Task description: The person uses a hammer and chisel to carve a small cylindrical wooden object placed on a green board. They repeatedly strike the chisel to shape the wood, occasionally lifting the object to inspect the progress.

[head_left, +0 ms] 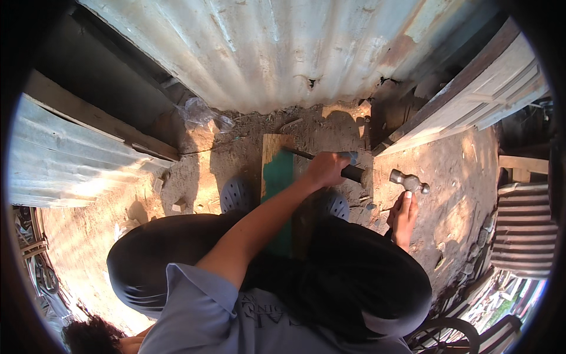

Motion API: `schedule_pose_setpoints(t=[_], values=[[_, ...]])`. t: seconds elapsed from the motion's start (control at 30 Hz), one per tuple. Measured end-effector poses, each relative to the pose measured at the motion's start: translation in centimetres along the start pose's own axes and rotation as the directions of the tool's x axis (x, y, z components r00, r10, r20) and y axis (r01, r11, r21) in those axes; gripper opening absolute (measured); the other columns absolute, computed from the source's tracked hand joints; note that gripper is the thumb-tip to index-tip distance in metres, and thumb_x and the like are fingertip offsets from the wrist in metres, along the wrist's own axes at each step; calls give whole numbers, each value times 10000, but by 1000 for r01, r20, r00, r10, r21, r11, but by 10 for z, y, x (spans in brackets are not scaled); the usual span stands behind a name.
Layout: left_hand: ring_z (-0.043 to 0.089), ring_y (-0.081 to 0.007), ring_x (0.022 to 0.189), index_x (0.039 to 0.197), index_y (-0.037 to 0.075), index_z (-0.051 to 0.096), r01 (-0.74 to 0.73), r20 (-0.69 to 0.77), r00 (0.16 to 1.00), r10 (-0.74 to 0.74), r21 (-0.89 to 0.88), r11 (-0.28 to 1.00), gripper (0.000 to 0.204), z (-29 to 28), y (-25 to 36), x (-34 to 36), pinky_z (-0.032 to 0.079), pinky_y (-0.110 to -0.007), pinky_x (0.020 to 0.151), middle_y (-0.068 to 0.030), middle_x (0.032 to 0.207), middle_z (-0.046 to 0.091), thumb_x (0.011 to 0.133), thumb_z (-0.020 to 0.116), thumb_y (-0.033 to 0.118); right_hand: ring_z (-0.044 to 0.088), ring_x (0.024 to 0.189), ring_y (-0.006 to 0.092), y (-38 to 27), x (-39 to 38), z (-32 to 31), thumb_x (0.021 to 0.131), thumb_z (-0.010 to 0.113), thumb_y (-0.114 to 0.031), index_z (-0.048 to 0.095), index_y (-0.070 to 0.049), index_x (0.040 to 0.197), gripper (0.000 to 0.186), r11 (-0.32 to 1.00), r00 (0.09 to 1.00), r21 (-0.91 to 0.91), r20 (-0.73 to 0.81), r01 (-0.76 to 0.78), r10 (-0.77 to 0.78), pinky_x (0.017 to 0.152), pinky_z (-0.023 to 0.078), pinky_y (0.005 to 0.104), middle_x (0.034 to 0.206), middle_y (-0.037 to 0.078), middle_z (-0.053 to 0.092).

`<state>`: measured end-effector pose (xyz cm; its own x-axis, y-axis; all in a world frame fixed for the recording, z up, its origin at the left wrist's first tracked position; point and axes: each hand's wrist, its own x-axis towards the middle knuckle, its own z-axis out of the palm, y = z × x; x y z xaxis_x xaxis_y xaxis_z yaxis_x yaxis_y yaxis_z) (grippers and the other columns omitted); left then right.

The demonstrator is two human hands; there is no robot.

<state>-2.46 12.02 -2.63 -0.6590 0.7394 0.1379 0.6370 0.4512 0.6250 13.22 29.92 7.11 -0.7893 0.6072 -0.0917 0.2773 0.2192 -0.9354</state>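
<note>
My left hand point(327, 170) reaches across the board and is closed on a dark tool point(354, 174) with some blue near my fingers. A wooden board point(274, 194), painted green with a bare tan edge, runs lengthwise between my legs and crocs-style grey clogs point(234, 194); my arm partly covers it. Off to the right, my right hand point(404, 215) grips a ball-peen hammer point(408, 180), its steel head raised beside the left hand's tool and its handle hidden behind my fingers.
Corrugated metal sheets point(283, 47) stand ahead and at left, a white wooden panel point(460, 100) at right. A plastic bag point(206, 112) and debris lie on the dirt ground point(94, 236). A wheel point(445, 333) is at lower right; another person's head point(88, 339) shows at lower left.
</note>
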Motion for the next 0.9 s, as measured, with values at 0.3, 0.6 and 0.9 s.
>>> schedule_pose_setpoints(t=[0.3, 0.6, 0.9], values=[[635, -369, 821, 1026, 54, 628, 73, -50, 996, -77, -70, 995, 434, -20, -2, 6, 518, -434, 739, -188, 898, 646, 667, 706, 286, 260, 369, 35, 23, -5, 10, 1007, 390, -356, 429, -115, 810, 313, 995, 995, 34, -33, -89, 90, 334, 184, 203, 533, -49, 327], [640, -212, 864, 1132, -70, 548, 207, -321, 846, -425, -536, 818, 458, -108, -35, 27, 509, -315, 754, -173, 978, 646, 795, 701, 199, 270, 394, 17, -26, 15, 19, 1009, 401, -349, 438, -113, 800, 317, 999, 994, 37, 109, -2, -2, 364, 203, 196, 532, -72, 318], [594, -102, 615, 920, -39, 559, 29, -287, 770, -570, -877, 480, 150, -131, -73, 24, 512, -275, 569, -75, 773, 643, 818, 663, 0, 264, 378, 8, -122, 63, 15, 1007, 416, -302, 479, -84, 873, 263, 959, 934, -28, 235, 284, -269, 344, 205, 187, 524, -81, 325]])
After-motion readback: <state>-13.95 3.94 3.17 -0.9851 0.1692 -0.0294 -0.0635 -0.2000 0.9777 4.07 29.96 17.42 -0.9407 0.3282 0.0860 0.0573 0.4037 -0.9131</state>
